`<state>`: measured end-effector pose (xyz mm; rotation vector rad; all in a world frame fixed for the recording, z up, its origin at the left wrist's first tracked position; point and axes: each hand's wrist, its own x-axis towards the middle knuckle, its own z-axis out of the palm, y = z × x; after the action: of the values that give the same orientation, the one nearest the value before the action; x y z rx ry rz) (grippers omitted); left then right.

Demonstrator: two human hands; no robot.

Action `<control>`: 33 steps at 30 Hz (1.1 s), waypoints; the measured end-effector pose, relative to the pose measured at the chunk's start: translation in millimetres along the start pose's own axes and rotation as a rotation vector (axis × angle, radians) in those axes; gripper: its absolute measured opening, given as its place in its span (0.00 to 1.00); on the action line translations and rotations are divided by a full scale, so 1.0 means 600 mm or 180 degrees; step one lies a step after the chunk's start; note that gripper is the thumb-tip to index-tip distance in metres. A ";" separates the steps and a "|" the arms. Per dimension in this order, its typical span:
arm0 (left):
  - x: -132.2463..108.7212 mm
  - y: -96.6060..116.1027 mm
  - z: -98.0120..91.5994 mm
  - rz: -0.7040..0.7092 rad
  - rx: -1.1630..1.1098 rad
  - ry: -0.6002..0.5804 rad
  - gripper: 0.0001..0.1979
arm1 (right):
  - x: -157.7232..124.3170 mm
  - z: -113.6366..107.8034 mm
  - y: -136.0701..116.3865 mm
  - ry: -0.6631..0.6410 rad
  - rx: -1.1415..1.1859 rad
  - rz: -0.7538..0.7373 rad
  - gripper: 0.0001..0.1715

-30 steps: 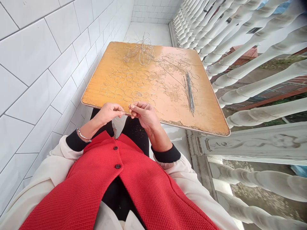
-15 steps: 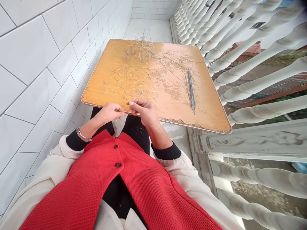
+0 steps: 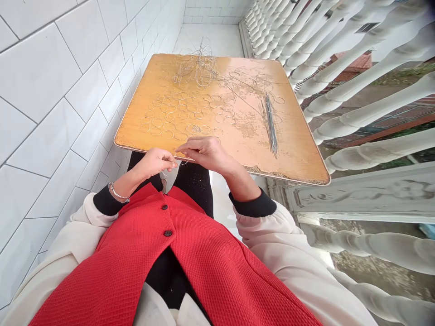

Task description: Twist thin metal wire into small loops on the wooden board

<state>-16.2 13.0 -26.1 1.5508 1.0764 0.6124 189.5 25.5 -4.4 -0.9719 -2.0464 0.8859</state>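
A thin, curved piece of wire (image 3: 183, 163) hangs between my two hands at the table's near edge. My left hand (image 3: 160, 160) pinches it between thumb and fingertips. From the other side, my right hand (image 3: 204, 151) has its thumb and fingers closed on the wire, palm turned down. Just beyond the hands, many thin wire rings (image 3: 181, 108) lie spread flat on the worn wooden table (image 3: 132, 122). A small clump of short wire bits (image 3: 195, 129) sits among the nearest rings.
A tangled bundle of wire (image 3: 200, 70) stands at the table's back. Straight wire lengths (image 3: 270, 127) lie in a bunch on the right, with loose curled wire behind them. A tiled wall (image 3: 50, 104) rises on the left; a white balustrade (image 3: 356, 99) runs along the right.
My right hand has rolled over from thumb-up to palm-down, its elbow swinging outward. The wire between the hands now shows as a curve. My left hand has barely moved.
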 end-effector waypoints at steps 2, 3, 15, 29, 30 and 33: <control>0.001 -0.001 0.002 -0.0016 0.0012 0.0007 0.09 | 0.001 -0.005 -0.003 -0.0060 -0.0160 -0.0065 0.14; 0.001 0.000 0.002 -0.0023 0.0011 0.0002 0.09 | 0.002 -0.006 -0.004 -0.0087 -0.0218 -0.0097 0.15; -0.004 0.026 0.005 -0.0101 -0.0048 0.0235 0.08 | -0.018 0.029 0.016 0.1129 0.1444 0.0893 0.22; -0.001 0.005 0.015 -0.0022 -0.0271 0.0429 0.09 | -0.014 0.058 0.012 0.1113 0.2393 0.1401 0.16; 0.000 0.003 0.016 -0.0031 -0.0273 0.0443 0.09 | -0.014 0.058 0.013 0.1092 0.2388 0.1410 0.15; 0.002 0.000 0.019 -0.0046 -0.0213 0.0445 0.08 | -0.013 0.056 0.015 0.1056 0.2371 0.1386 0.13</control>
<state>-6.0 8.7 -29.3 1.4581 1.1592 0.7484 169.8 13.9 -31.5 -1.0422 -1.0865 1.4563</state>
